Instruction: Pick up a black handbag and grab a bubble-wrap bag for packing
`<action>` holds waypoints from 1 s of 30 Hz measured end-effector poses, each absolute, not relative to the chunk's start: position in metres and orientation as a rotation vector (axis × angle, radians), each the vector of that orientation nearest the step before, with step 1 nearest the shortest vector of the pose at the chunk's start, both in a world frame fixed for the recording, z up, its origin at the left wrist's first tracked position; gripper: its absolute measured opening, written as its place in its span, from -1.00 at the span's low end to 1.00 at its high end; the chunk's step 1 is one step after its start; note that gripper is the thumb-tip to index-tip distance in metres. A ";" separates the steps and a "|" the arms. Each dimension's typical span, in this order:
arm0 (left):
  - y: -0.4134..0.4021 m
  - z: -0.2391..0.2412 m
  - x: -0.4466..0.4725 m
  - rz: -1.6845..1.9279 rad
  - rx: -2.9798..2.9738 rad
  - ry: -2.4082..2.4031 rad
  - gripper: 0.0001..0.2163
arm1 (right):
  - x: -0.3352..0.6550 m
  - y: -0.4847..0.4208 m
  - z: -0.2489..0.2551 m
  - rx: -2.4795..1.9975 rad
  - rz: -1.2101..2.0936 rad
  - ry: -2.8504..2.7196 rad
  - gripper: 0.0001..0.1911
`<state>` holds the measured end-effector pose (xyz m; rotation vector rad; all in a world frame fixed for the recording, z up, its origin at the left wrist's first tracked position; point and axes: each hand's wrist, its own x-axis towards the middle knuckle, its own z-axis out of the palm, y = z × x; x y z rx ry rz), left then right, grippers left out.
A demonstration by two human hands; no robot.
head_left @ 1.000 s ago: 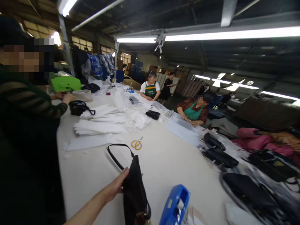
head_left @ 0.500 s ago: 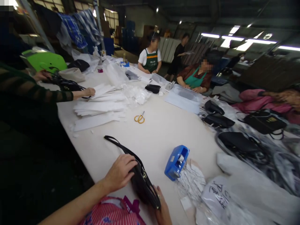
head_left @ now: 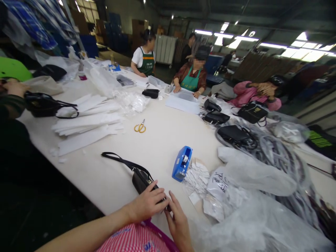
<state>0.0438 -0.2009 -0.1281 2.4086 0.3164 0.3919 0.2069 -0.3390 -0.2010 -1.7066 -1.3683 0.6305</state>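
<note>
Partly hidden under the left hand (head_left: 147,204), a small black bag (head_left: 140,179) lies at the near edge of the white table (head_left: 162,140); its far end and the strap (head_left: 118,160), which trails leftward across the table, remain visible. Left grip: fingers closed over the bag's near end. Right hand (head_left: 178,220): fingers extended, tips touching the same end; whether they clasp it cannot be told. A pink striped item (head_left: 133,239) is cut off by the lower frame edge. Just right of the bag stands a blue tape dispenser (head_left: 181,163), beside loose paper tags (head_left: 196,176) and clear plastic bags (head_left: 252,196) that obscure what lies beneath. Farther off lie yellow scissors (head_left: 140,127), stacked white sheets (head_left: 84,122) and more black bags (head_left: 231,133). Seated co-workers occupy the far side, their faces blurred.
</note>
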 end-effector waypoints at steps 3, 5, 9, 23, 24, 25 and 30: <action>-0.211 -0.133 0.058 0.472 2.598 0.155 -0.76 | 0.206 -0.334 -0.199 -1.646 0.682 -1.329 -0.64; -0.212 -0.136 0.064 0.531 2.777 0.064 -0.78 | 0.205 -0.334 -0.199 -1.617 0.775 -1.271 -0.62; -0.211 -0.143 0.069 0.597 2.963 0.008 -0.80 | 0.201 -0.334 -0.195 -1.542 0.871 -1.239 -0.47; -0.207 -0.131 0.078 0.691 2.741 0.920 -0.87 | 0.201 -0.323 -0.201 -1.631 0.722 -1.323 -0.76; -0.198 -0.130 0.070 0.735 2.644 1.043 -0.85 | 0.203 -0.325 -0.200 -1.629 0.736 -1.335 -0.75; -0.188 -0.130 0.060 0.777 2.540 1.168 -0.84 | 0.204 -0.328 -0.199 -1.624 0.750 -1.345 -0.74; -0.141 -0.144 0.005 0.848 1.986 1.551 -0.86 | 0.210 -0.344 -0.200 -1.598 0.860 -1.375 -0.72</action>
